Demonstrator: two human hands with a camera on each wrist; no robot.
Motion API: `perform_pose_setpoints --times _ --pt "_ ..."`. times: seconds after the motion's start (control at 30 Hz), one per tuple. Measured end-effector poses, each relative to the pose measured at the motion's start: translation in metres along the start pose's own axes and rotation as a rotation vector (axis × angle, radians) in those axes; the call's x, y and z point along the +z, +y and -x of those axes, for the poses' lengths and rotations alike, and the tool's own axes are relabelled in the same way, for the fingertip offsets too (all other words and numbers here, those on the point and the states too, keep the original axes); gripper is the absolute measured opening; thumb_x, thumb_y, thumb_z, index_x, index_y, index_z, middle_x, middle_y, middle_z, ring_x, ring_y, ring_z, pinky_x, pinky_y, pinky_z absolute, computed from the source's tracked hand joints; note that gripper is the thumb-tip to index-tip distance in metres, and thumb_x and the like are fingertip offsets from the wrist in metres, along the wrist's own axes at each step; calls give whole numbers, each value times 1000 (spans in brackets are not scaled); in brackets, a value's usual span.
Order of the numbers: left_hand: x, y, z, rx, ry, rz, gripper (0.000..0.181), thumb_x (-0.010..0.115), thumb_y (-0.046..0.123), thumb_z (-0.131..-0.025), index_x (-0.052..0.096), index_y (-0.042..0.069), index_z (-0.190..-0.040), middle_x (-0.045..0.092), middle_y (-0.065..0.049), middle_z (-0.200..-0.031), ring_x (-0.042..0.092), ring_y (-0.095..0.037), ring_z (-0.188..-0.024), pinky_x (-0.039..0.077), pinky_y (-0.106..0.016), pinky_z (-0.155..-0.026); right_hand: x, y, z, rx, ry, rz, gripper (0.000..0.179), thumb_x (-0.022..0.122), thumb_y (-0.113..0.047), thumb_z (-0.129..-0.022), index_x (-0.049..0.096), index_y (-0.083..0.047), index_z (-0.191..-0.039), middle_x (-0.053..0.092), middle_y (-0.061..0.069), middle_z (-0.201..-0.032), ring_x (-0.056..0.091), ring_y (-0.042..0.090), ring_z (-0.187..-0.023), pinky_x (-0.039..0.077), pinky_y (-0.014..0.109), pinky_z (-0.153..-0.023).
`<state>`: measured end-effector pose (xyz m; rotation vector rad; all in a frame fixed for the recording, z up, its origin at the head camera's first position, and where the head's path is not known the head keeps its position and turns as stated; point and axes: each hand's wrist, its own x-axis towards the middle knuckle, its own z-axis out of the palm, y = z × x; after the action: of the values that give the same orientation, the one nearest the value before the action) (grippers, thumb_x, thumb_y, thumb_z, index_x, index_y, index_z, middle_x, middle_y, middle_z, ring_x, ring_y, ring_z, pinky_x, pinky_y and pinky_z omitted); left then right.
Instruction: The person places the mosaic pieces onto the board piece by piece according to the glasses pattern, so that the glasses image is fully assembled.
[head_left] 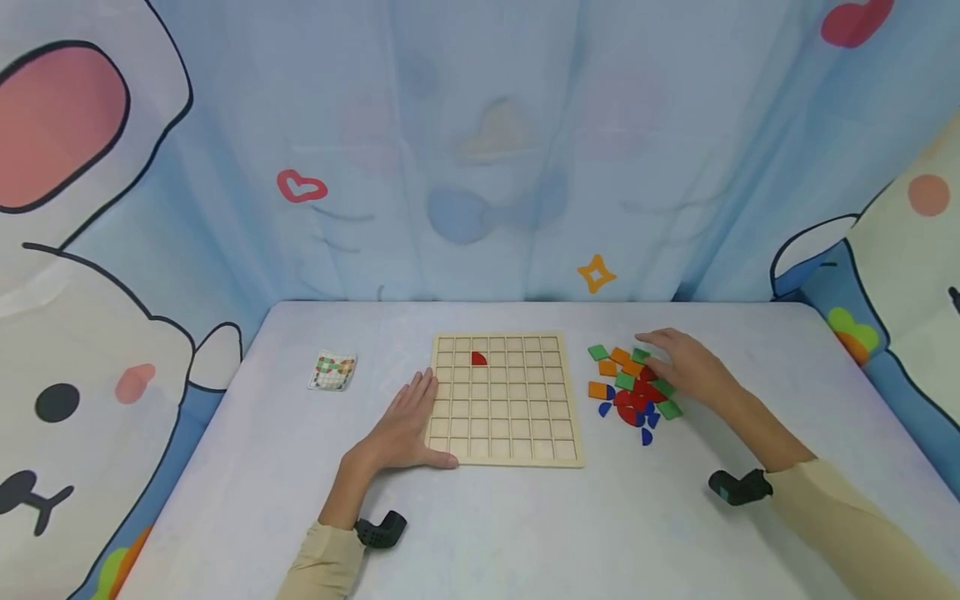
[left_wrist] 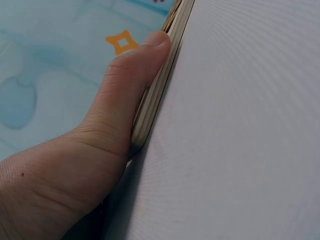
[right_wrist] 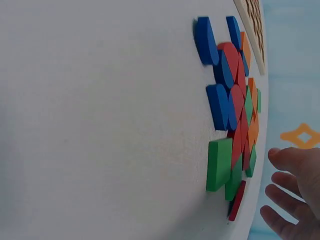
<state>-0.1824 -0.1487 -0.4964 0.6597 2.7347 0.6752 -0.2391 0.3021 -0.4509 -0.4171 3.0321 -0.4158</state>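
A wooden grid board [head_left: 517, 402] lies flat mid-table, with one red quarter-round piece [head_left: 478, 358] in a cell near its upper left. My left hand [head_left: 405, 425] rests along the board's left edge, fingers straight, the thumb on its lower left corner. In the left wrist view the thumb [left_wrist: 125, 85] lies against the board's side [left_wrist: 160, 90]. My right hand [head_left: 686, 362] hovers over the far right of a pile of coloured pieces, fingers loosely bent and holding nothing. The pile has red pieces [head_left: 626, 412], green squares [head_left: 669, 409], orange squares [head_left: 597, 390] and blue half-rounds [head_left: 647, 437].
A small card [head_left: 332, 371] with a coloured grid pattern lies left of the board. The white table [head_left: 525, 533] ends at the back before a blue patterned curtain [head_left: 495, 233]. Dark wrist cameras [head_left: 381, 530] sit by both sleeves.
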Motion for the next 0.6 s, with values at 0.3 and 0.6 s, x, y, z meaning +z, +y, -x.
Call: perform_pose_setpoints --times 0.3,0.6 --pt "0 0 0 3 -4 -16 130 75 65 -69 0 3 -155 -8 -11 -165 -7 -26 -153 5 -47 -125 4 14 -21 -2 -55 -39 18 67 -10 -90 71 -2 -105 64 24 -117 56 42 -111 49 57 -96" --pt "1 -1 0 8 5 -22 130 75 65 -69 1 2 -155 -7 -11 -165 -6 -26 -153 6 -48 -125 1 15 -36 34 -130 37 25 69 -12 -88 68 2 -108 67 21 -110 60 36 -100 52 54 -91"
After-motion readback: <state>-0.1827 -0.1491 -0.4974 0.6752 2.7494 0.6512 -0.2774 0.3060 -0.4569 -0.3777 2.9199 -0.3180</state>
